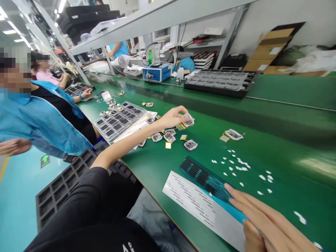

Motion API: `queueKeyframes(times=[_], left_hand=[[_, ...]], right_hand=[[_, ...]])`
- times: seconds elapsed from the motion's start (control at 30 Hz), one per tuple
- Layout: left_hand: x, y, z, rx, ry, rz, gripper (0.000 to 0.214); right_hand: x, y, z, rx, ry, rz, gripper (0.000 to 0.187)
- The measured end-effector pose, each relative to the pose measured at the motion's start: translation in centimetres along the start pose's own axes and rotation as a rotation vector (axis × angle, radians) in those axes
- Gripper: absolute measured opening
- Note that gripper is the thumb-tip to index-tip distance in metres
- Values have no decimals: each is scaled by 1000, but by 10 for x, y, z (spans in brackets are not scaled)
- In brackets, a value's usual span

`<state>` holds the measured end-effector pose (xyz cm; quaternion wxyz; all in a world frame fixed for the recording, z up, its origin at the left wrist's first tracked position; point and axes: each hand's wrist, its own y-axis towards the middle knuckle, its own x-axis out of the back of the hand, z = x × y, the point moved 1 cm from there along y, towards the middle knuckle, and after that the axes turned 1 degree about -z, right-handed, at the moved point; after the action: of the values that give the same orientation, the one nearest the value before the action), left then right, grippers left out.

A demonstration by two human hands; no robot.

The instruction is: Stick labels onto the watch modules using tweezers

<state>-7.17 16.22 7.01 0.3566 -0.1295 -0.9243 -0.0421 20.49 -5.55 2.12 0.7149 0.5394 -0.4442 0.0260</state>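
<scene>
My left hand (174, 117) reaches out over the green bench and pinches a small silver-framed part (188, 120) between its fingertips. Several more such parts (168, 135) lie on the bench just below that hand, with small yellow squares (168, 145) among them. My right hand (265, 218) lies at the lower right with its fingers stretched flat on a blue sheet of dark strips (207, 180), which rests on a white printed paper (194, 203). It holds nothing that I can see.
A clear tray of parts (118, 120) sits left of my left hand. White peeled bits (236, 168) are scattered at the right. A black empty tray (63, 189) lies on my lap side. A co-worker in a blue vest (39, 122) sits at left. A dark tray (220, 82) and a blue device (156, 72) stand farther back.
</scene>
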Motion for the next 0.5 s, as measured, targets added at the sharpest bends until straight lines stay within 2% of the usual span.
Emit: queueKeyframes(times=[0.07, 0.13, 0.2, 0.33, 0.43, 0.5], left_hand=[[-29, -29, -18, -69, -191, 66, 25], [-55, -57, -33, -89, -634, 262, 25], [-74, -81, -43, -46, -879, 418, 19], [-98, -107, -47, 53, -1075, 581, 19], [-108, -115, -44, 65, -1155, 618, 30], [-111, -118, -43, 56, -1170, 621, 32]], right_hand=[[1, 4, 3, -77, -47, -29, 60], [0, 5, 4, -166, -102, -55, 61], [-1, 5, 5, -229, -177, -87, 61], [-2, 5, 6, -280, -273, -98, 49], [-3, 7, 6, -291, -271, -28, 30], [-5, 7, 6, -292, -269, 2, 23]])
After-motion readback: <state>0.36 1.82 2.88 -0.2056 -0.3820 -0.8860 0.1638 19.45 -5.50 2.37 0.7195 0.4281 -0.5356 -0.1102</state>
